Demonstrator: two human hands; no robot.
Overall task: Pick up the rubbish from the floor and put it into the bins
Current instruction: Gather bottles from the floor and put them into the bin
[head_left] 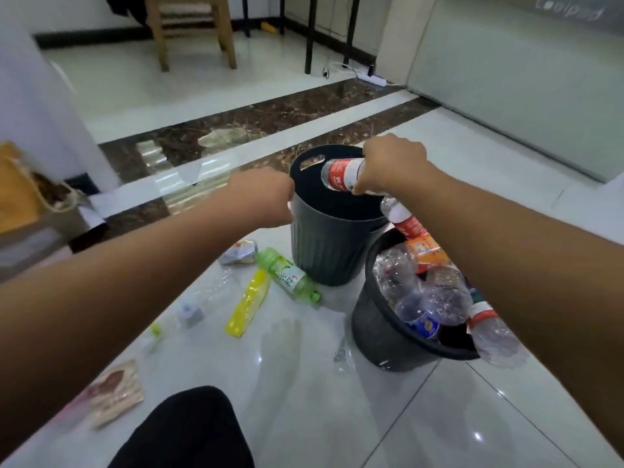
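My right hand (391,163) grips a clear plastic bottle with a red label (341,173) and holds it on its side over the mouth of the dark green ribbed bin (324,251). My left hand (266,194) reaches to that bin's left rim, its fingers curled at the edge; the fingertips are hidden. To the right stands a black bin (378,329) heaped with crushed plastic bottles. On the floor left of the bins lie a green bottle (287,273), a yellow wrapper (248,307), a crumpled cup (238,253), clear plastic wrap (192,309) and a brown packet (114,391).
A wooden chair (192,28) and black table legs (310,32) stand at the back, with a power strip (371,79) on the floor. A white panel (523,72) leans at the right, a woven bag (30,197) sits at the left. My dark knee (189,434) is at the bottom.
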